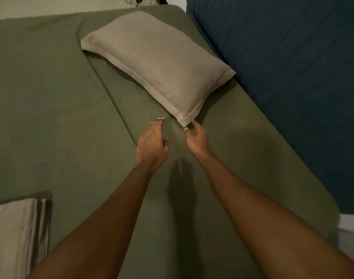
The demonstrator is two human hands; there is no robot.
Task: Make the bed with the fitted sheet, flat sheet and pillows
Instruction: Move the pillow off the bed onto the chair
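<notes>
Green sheet (51,101) covers the bed. The pillow (158,63) lies on it beside blue fabric (293,77). The right hand (196,137) pinches the pillow's near corner with curled fingers. The left hand (152,146), fingers straight, hovers or rests just beside; I cannot tell which. Pale cloth (13,234) is cut off at lower left.

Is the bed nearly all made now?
Nearly. The green sheet lies spread over the bed. One pillow sits by the blue headboard; the right hand pinches its corner, the left hand open beside it. The beige bedding at lower left is not yet placed.
</notes>
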